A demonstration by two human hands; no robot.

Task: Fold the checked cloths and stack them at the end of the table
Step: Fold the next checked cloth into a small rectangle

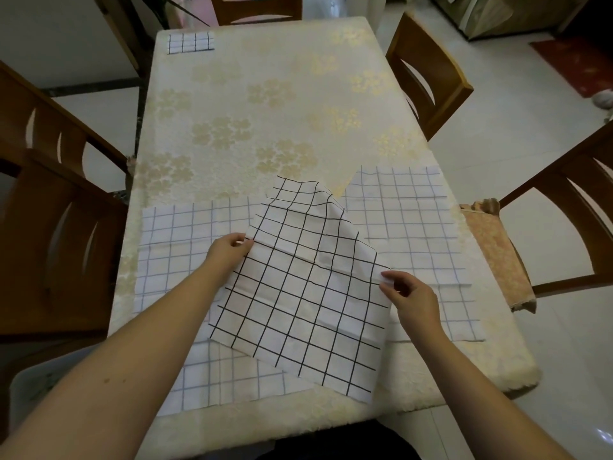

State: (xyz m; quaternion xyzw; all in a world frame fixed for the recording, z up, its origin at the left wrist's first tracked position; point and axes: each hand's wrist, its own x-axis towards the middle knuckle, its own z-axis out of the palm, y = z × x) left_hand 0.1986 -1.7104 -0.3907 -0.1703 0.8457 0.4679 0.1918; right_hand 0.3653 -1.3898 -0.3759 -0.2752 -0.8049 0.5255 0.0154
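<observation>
Cream floral tablecloth (265, 104) covers long table, wooden chairs (428, 78) along both sides. Pale-checked cloth (172, 257) spread flat across near end, reaching left and right edges. Black-checked cloth (298, 293) on top of it at near-edge middle, tilted, far corner curled up. Left hand (229, 250) pinches its left edge; right hand (411, 298) pinches its right edge. Small folded checked cloth (190, 43) at far left corner.

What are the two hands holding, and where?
Both pinch the black-checked cloth: left hand at its left edge, right hand at its right corner.
</observation>
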